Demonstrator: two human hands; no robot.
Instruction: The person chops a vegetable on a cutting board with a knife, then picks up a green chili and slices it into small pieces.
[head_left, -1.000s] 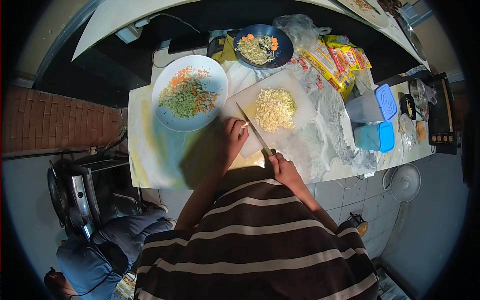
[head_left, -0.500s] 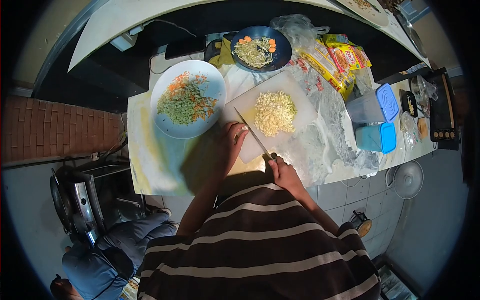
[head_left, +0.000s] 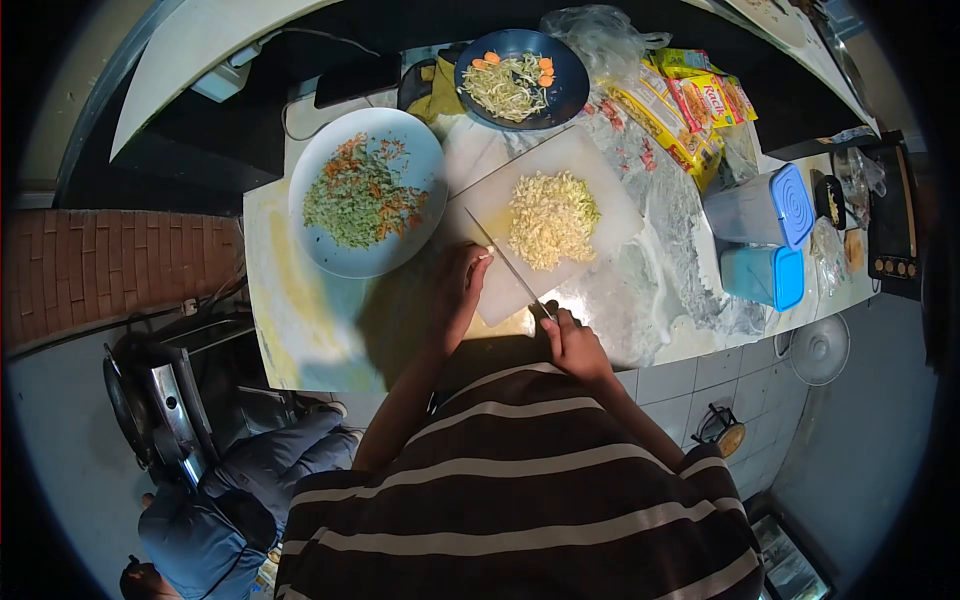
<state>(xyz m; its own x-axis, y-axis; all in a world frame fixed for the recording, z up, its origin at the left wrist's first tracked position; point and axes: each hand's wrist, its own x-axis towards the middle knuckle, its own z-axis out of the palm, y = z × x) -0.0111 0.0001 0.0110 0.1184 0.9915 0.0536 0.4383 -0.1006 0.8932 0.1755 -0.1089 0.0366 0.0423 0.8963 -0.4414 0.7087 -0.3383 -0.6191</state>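
The knife [head_left: 506, 258] lies slantwise over the cutting board [head_left: 570, 200], its tip pointing far and left, its handle near and right. The right hand [head_left: 578, 345] closes around this handle. The left hand [head_left: 474, 275] is left of the blade, pinching a small pale piece [head_left: 487, 254].

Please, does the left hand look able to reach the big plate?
Probably yes: the big plate lies close to the left hand, nothing tall between, though its fingers hold a small pale piece.

Shirt [head_left: 490, 505]: dark brown; several narrow horizontal stripes [head_left: 520, 458], pale beige-grey. Sleeves [head_left: 705, 464] short, striped likewise; forearms [head_left: 405, 405] bare.
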